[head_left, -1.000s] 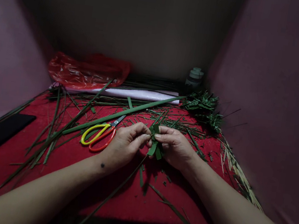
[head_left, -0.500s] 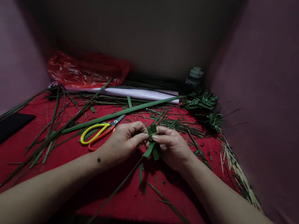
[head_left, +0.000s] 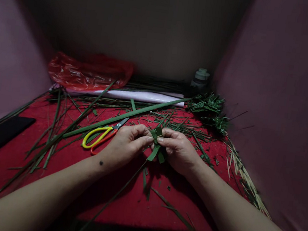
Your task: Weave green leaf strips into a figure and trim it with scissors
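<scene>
Both forearms are reaching in from the near edge of the table [head_left: 5, 171], which is covered in red cloth, and meeting just past its middle. The left hand [head_left: 125, 146] is curling inward, its thumb and forefinger closing in a pinch on the left side of a small folded leaf piece [head_left: 157, 146]. The right hand [head_left: 179, 151] is mirroring it, fingers bent and pinching the right side of the same piece, knuckles turned upward. The folded leaf piece is sitting between the two sets of fingertips, held just above the cloth, with two short green ends hanging down from it; how it is woven is probably too small and dim to read.

Yellow and orange-handled scissors [head_left: 100, 138] are lying just left of the left hand, blades pointing toward the far edge. A long green leaf strip [head_left: 131, 114] is running diagonally behind them. Loose strips are littering the left half of the table. A red plastic bag [head_left: 90, 70] is resting at the far left corner, a heap of finished green pieces [head_left: 209, 110] near the far right corner, and a small bottle [head_left: 201, 78] behind it
</scene>
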A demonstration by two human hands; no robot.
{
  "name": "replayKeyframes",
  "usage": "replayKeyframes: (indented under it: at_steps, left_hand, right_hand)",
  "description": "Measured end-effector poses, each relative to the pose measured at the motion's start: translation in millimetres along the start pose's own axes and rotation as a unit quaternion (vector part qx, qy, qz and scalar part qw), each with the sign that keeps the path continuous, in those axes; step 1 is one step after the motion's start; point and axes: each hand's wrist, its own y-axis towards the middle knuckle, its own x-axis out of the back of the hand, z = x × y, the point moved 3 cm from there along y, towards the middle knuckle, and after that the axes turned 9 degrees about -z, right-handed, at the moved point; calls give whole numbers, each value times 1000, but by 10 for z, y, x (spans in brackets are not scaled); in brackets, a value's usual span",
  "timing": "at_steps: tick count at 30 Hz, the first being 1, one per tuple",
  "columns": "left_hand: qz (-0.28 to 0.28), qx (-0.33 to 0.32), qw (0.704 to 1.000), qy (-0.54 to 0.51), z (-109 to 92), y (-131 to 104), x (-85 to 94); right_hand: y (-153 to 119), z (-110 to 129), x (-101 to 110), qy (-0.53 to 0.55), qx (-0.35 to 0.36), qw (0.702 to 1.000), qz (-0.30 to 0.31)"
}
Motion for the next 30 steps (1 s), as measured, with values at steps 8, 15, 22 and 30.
replayKeyframes:
  at_steps: [8, 15, 22, 30]
  left_hand:
    - [-15, 3, 1000, -6, 11, -4, -9]
    - [-85, -40, 995, 40, 1, 26, 112]
    - [-106, -239, 956, 131, -178, -58, 65]
    - [-59, -215, 964, 144, -185, -38, -33]
  right_hand:
    - [-4, -15, -6, -16, 3, 1000, -10]
    - [-6, 12, 12, -61, 14, 998, -22]
    - [-54, 1, -28, -181, 62, 981, -17]
    - [-87, -9, -95, -224, 73, 972, 13]
